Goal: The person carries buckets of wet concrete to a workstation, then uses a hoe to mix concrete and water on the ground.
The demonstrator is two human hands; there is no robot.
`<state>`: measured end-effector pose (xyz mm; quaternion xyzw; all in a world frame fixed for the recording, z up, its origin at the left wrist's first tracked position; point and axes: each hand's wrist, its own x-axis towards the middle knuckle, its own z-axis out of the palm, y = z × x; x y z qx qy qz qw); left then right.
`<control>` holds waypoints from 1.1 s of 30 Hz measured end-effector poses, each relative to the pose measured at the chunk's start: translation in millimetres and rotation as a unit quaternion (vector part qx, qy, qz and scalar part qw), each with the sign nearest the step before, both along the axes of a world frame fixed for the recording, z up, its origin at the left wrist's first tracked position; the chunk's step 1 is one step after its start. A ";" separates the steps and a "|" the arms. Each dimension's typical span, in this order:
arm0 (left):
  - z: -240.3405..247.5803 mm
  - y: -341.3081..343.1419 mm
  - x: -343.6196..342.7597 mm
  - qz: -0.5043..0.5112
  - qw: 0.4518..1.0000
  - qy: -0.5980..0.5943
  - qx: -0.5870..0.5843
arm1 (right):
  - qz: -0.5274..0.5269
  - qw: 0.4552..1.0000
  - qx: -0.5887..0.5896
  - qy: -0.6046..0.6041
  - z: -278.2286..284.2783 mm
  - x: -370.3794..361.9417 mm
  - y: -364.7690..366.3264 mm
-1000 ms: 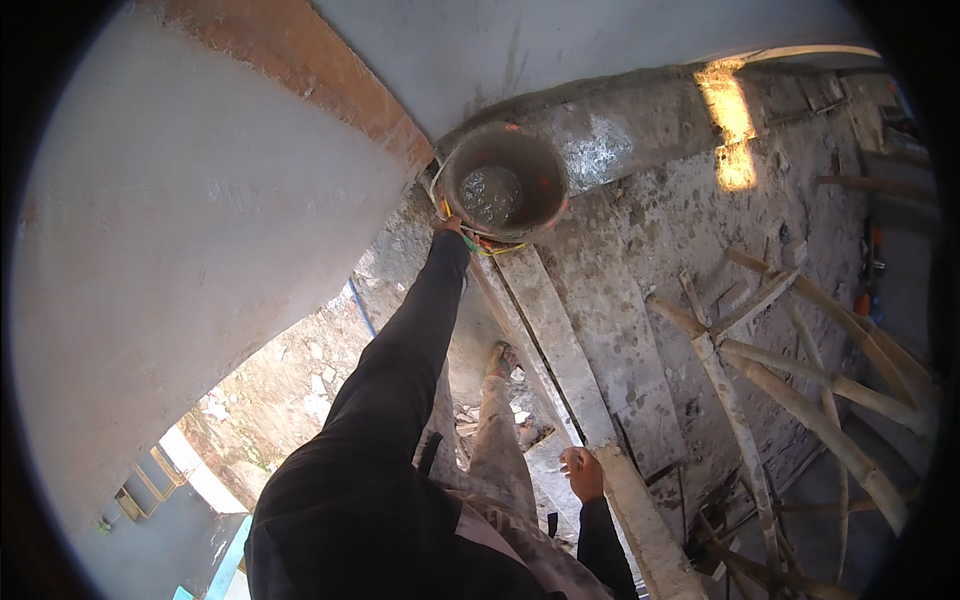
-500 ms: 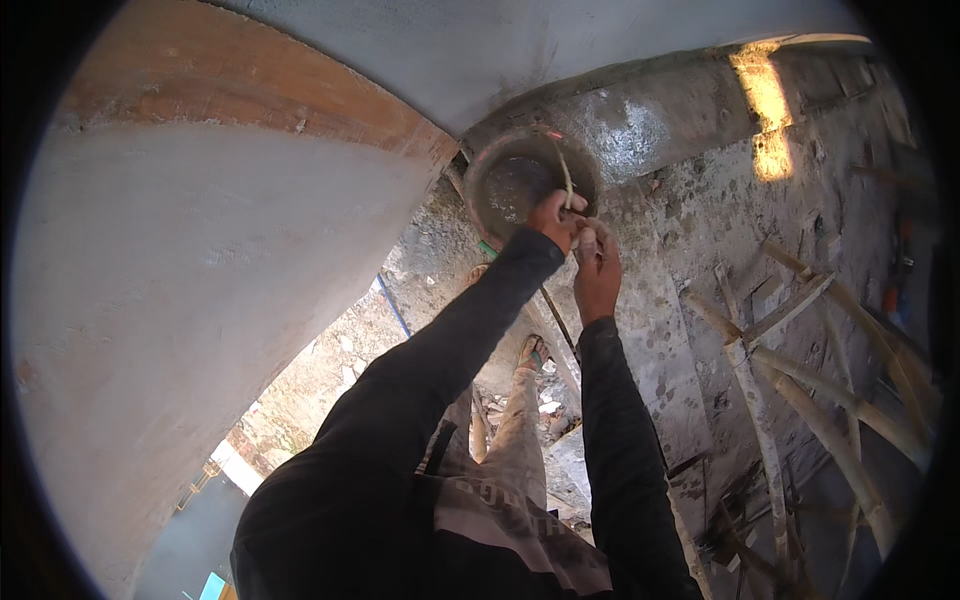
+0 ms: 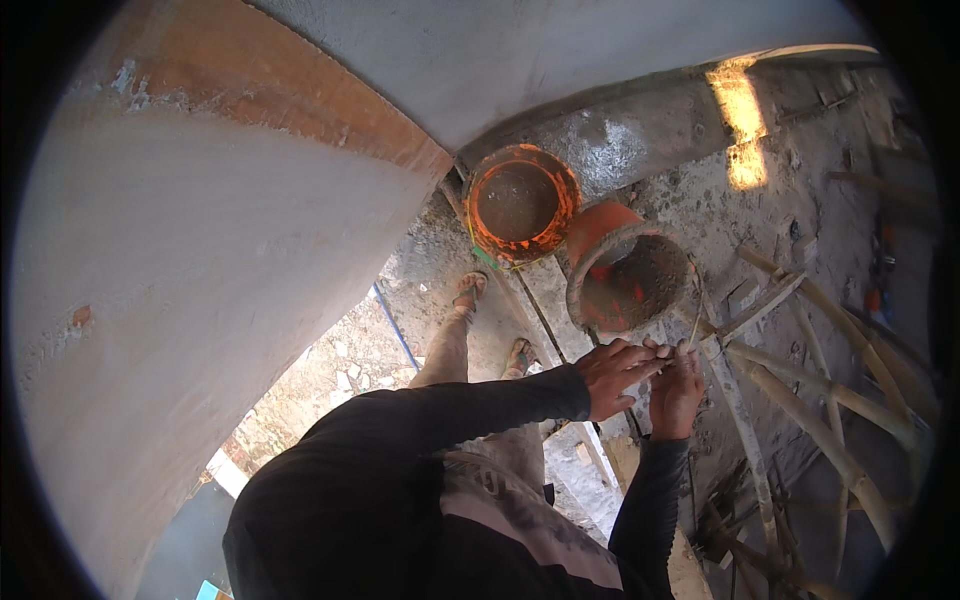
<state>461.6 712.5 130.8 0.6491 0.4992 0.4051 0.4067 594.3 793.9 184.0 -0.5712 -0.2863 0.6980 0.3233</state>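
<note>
My left hand (image 3: 615,375) and my right hand (image 3: 678,392) are together at chest height, both closed on a thin rope (image 3: 696,322) that runs up toward a tilted orange bucket (image 3: 630,282) smeared with grey mortar. A second orange bucket (image 3: 520,205) sits upright just left of and beyond it, its inside wet and dark. Both arms wear black sleeves. My sandalled feet (image 3: 470,290) stand below on a narrow plank (image 3: 530,300).
A plastered curved wall (image 3: 200,300) fills the left. Bamboo scaffold poles (image 3: 800,400) cross at the right. Rough grey ground with rubble lies far below, and a sunlit patch (image 3: 740,110) falls on a concrete ledge at the top.
My right hand came up to join the left, and both have dropped down and right, away from the bucket rim. A second, tilted orange bucket has come into view beside the first.
</note>
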 end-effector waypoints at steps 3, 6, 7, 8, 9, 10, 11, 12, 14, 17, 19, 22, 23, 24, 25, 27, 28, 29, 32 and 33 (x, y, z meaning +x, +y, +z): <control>-24.9 -64.2 -7.7 -0.054 0.996 0.002 -0.068 | -0.049 0.999 -0.008 -0.013 -48.4 63.4 -40.8; -52.7 -142.6 -50.0 -0.041 0.974 0.090 -0.204 | -0.058 0.996 0.012 -0.063 -85.3 106.2 -64.6; -35.5 -159.5 -70.0 -0.019 0.962 0.119 -0.244 | -0.062 0.994 0.019 -0.092 -87.4 124.6 -71.8; -43.2 -189.6 -83.0 0.026 0.941 0.175 -0.288 | -0.059 0.991 -0.005 -0.122 -97.5 141.9 -79.0; -35.3 -203.4 -93.0 0.048 0.921 0.206 -0.327 | -0.060 0.985 -0.025 -0.160 -110.1 171.0 -79.2; -25.3 -217.0 -102.0 0.072 0.897 0.238 -0.366 | -0.060 0.978 -0.045 -0.193 -123.7 198.7 -77.2; -30.6 -239.3 -107.5 0.120 0.902 0.235 -0.342 | -0.034 0.973 -0.062 -0.219 -138.7 227.8 -78.6; -42.5 -260.4 -110.7 0.166 0.905 0.231 -0.317 | -0.010 0.966 -0.081 -0.245 -153.4 258.4 -86.3; -56.3 -293.0 -107.2 0.253 0.878 0.226 -0.339 | 0.022 0.960 -0.148 -0.236 -172.8 305.9 -108.8; -72.9 -310.3 -98.2 0.335 0.840 0.187 -0.384 | 0.061 0.946 -0.187 -0.258 -207.3 354.1 -170.2; -98.2 -306.4 -85.7 0.355 0.840 0.167 -0.375 | 0.109 0.926 -0.157 -0.327 -231.7 388.6 -212.4; -148.0 -186.3 -15.5 0.246 0.900 0.141 -0.330 | 0.217 0.784 0.067 -0.578 -228.7 548.5 -225.9; -159.0 -198.7 -31.0 0.213 0.887 0.238 -0.333 | 0.319 0.742 0.130 -0.575 -234.8 515.5 -261.0; -169.8 -208.4 -45.9 0.208 0.870 0.318 -0.314 | 0.396 0.688 0.204 -0.572 -229.1 488.4 -294.8; -178.2 -212.3 -57.7 0.199 0.855 0.380 -0.292 | 0.384 0.739 0.148 -0.533 -216.4 467.6 -319.9; -215.2 -163.4 -81.1 0.180 0.836 0.482 -0.193 | 0.320 0.788 0.018 -0.526 -197.8 460.3 -333.5; -237.6 -132.6 -95.3 0.174 0.821 0.527 -0.136 | 0.282 0.789 -0.063 -0.542 -190.8 464.1 -338.7; -258.7 -113.7 -112.2 0.156 0.811 0.554 -0.108 | 0.292 0.779 -0.038 -0.553 -184.8 462.4 -349.3; -296.9 -75.0 -184.7 0.075 0.785 0.607 -0.098 | 0.260 0.827 -0.033 -0.497 -176.1 418.9 -371.7; -299.5 -56.0 -199.7 0.031 0.794 0.591 -0.138 | 0.294 0.798 -0.011 -0.527 -173.8 414.2 -377.0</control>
